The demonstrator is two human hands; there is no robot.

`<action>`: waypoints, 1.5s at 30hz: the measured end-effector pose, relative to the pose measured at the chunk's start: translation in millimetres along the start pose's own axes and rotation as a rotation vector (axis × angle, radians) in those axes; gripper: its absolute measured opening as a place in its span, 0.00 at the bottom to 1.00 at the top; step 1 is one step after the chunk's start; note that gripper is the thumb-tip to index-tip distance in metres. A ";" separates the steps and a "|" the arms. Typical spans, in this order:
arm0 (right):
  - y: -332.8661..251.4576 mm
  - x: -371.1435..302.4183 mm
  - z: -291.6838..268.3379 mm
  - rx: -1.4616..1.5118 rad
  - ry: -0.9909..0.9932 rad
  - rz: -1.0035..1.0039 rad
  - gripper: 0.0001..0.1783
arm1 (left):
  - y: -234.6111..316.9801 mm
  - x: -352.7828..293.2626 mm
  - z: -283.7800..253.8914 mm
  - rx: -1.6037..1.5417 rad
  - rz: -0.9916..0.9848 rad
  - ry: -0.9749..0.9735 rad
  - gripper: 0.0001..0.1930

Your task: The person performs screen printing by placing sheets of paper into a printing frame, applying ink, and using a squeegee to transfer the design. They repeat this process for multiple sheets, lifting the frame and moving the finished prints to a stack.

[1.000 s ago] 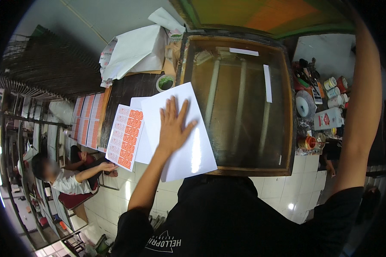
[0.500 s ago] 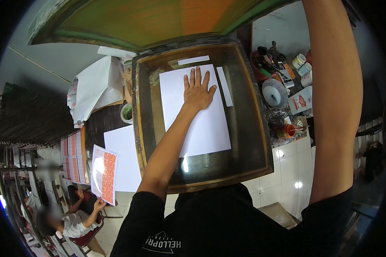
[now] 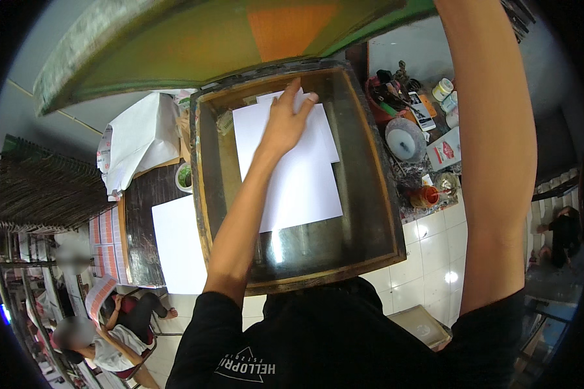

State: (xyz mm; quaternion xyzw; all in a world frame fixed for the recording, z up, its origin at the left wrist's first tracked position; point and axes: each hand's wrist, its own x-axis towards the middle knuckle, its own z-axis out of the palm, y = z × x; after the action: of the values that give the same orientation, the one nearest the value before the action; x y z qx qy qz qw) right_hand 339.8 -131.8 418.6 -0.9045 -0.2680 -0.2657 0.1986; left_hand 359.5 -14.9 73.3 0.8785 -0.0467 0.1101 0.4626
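Observation:
My left hand [image 3: 285,123] rests on the upper part of a white sheet of paper [image 3: 298,188], index finger and thumb stretched apart, the other fingers partly hidden. The sheet lies on a dark glass-topped board [image 3: 324,243] with a wooden rim. Against its upper and right edges sit white strips, such as the right strip [image 3: 326,133]; whether they overlap the sheet I cannot tell. Above the board tilts a raised printing screen [image 3: 194,42], green with an orange patch. My right arm [image 3: 493,162] reaches up past the top edge, its hand out of view.
Left of the board lie another white sheet [image 3: 178,243], a green-filled cup [image 3: 184,176] and a white package [image 3: 139,133]. At the right, a cluttered table holds a phone [image 3: 422,111], jars and an orange-filled cup [image 3: 424,196]. A seated person [image 3: 117,343] holds a printed sheet at lower left.
The white sheet has come up against the strips, and my left hand has moved slightly up and left with its fingers less flat. The seated person's printed sheet has moved away from the board.

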 end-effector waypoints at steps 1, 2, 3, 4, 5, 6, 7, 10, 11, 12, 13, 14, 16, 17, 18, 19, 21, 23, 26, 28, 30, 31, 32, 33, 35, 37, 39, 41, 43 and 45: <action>1.6 -13.3 -6.4 0.026 -0.056 0.043 0.19 | 44.9 -19.3 -29.7 -0.343 0.038 0.024 0.33; 2.1 -27.2 -13.8 0.065 -0.140 0.042 0.18 | 75.3 -41.1 -58.8 -0.444 0.140 0.066 0.31; 2.0 -40.9 -21.2 0.103 -0.225 0.046 0.18 | 94.8 -66.3 -83.6 -0.545 0.243 0.112 0.28; 0.2 -50.3 -28.8 0.124 -0.305 0.052 0.17 | 103.2 -94.8 -100.8 -0.650 0.312 0.171 0.27; -5.0 -48.7 -15.3 0.171 -0.382 0.005 0.16 | 101.7 -137.7 -121.9 -0.712 0.355 0.280 0.27; -7.5 -47.3 -4.9 0.188 -0.432 -0.026 0.15 | 100.5 -179.1 -130.5 -0.952 0.183 0.312 0.24; -0.2 -46.2 1.8 0.181 -0.450 -0.026 0.15 | 104.8 -207.9 -134.3 -0.910 0.065 0.159 0.25; 61.4 -33.9 100.4 0.178 -0.263 -0.313 0.17 | 83.8 -291.7 -103.6 -1.062 -0.404 0.055 0.15; 63.0 -29.8 122.7 0.158 -0.373 -0.230 0.17 | 67.1 -313.5 -85.3 -1.017 -0.488 0.072 0.14; 82.9 -28.2 165.5 0.151 -0.339 -0.240 0.17 | 60.6 -322.7 -73.3 -1.044 -0.603 0.082 0.14; 104.2 -30.3 212.9 0.140 -0.303 -0.250 0.16 | 54.1 -325.6 -62.6 -0.977 -0.665 0.075 0.15; 109.1 -34.2 252.9 0.105 -0.306 -0.262 0.16 | 58.1 -325.9 -57.2 -0.966 -0.807 0.101 0.15; 119.0 -40.5 311.2 0.049 -0.311 -0.251 0.16 | 33.1 -340.8 -40.2 -0.937 -0.744 0.114 0.14; 122.8 -46.8 335.9 0.035 -0.323 -0.233 0.17 | 32.1 -342.4 -40.2 -0.918 -0.796 0.092 0.13; 119.1 -47.3 346.9 0.024 -0.330 -0.216 0.18 | 31.6 -343.1 -41.9 -0.894 -0.845 0.071 0.13; 118.5 -45.6 355.9 0.015 -0.356 -0.236 0.18 | 30.8 -343.9 -42.7 -0.871 -0.894 0.045 0.13; 115.8 -43.0 368.6 -0.007 -0.407 -0.271 0.17 | 27.2 -346.2 -38.1 -0.874 -0.886 0.097 0.13; 112.4 -38.5 374.5 -0.016 -0.461 -0.267 0.18 | 28.2 -347.9 -36.0 -0.862 -0.882 0.116 0.13; 115.6 -33.3 374.0 -0.023 -0.550 -0.247 0.19 | 33.1 -339.6 -39.3 -0.829 -0.868 0.096 0.14; 107.7 -38.3 364.3 -0.025 -0.615 -0.237 0.21 | 29.8 -341.2 -37.6 -0.816 -0.854 0.097 0.14; 99.8 -55.5 353.4 -0.038 -0.681 -0.226 0.24 | 21.9 -345.7 -33.7 -0.831 -0.806 0.115 0.15; 97.5 -65.8 346.3 -0.008 -0.676 -0.224 0.24 | 19.7 -348.1 -31.9 -0.840 -0.783 0.123 0.15; 93.0 -80.9 336.6 0.004 -0.665 -0.223 0.22 | 20.1 -349.0 -31.7 -0.847 -0.783 0.127 0.15; 89.4 -97.5 325.8 0.016 -0.655 -0.220 0.21 | 19.9 -346.5 -31.5 -0.855 -0.783 0.130 0.16; 75.0 -132.2 302.8 0.035 -0.639 -0.226 0.18 | 27.3 -340.1 -33.9 -0.856 -0.808 0.137 0.16; 56.7 -173.9 275.7 0.072 -0.588 -0.253 0.17 | 25.0 -342.1 -33.2 -0.860 -0.772 0.161 0.16; 41.9 -221.6 240.0 0.120 -0.556 -0.252 0.16 | 23.4 -345.6 -31.7 -0.851 -0.781 0.130 0.17; 25.2 -265.2 205.5 0.148 -0.560 -0.246 0.16 | 23.2 -343.6 -32.3 -0.819 -0.776 0.106 0.18; 11.2 -295.5 178.6 0.145 -0.571 -0.246 0.16 | 26.6 -341.7 -31.8 -0.875 -0.799 0.127 0.19; 1.4 -311.4 162.9 0.168 -0.547 -0.252 0.15 | 25.1 -342.9 -36.4 -0.948 -0.838 0.074 0.18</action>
State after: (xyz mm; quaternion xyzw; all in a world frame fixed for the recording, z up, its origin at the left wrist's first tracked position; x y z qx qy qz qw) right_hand 178.9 -169.2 108.4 -0.8826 -0.4425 -0.0119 0.1587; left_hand 16.3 -6.0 32.2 0.5173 0.2737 -0.0827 0.8066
